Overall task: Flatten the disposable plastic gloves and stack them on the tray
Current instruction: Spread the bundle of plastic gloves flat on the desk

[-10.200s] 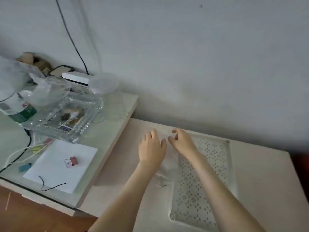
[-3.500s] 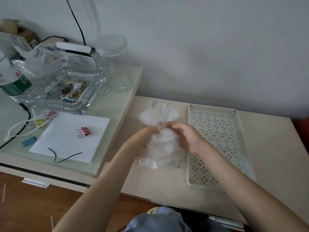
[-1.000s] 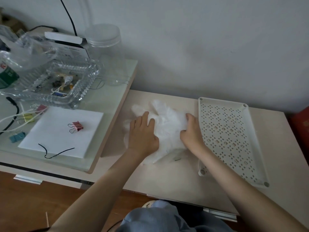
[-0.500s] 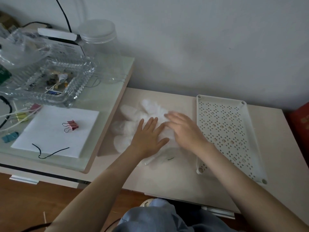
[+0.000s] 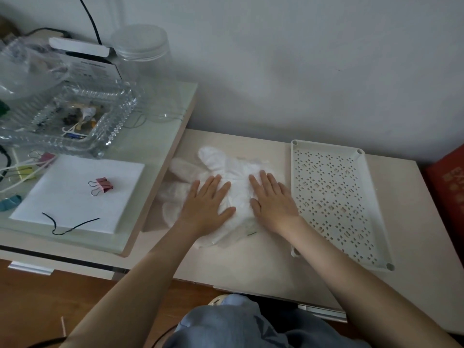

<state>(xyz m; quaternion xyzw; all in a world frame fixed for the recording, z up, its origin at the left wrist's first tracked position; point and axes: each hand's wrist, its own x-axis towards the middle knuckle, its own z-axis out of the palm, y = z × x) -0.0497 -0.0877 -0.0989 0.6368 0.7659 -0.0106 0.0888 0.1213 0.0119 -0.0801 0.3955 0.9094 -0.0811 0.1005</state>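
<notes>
A pile of white translucent disposable plastic gloves (image 5: 221, 164) lies on the beige table (image 5: 251, 257), finger parts pointing to the far left. My left hand (image 5: 207, 205) presses flat on the pile's left part, fingers spread. My right hand (image 5: 272, 199) presses flat on its right part, palm down. Neither hand grips anything. A white perforated plastic tray (image 5: 334, 199) sits just right of the gloves, with nothing on it.
A raised glass-topped desk (image 5: 155, 136) adjoins on the left, carrying a clear glass dish (image 5: 75, 119), a plastic jar (image 5: 145, 71), white paper (image 5: 75, 197) with a pink binder clip (image 5: 101, 185) and cables. A red box (image 5: 449, 177) stands at the far right. The wall is close behind.
My hands have spread apart on the glove pile, the right one sliding right towards the tray, the left staying on the left side. The pile lies flatter.
</notes>
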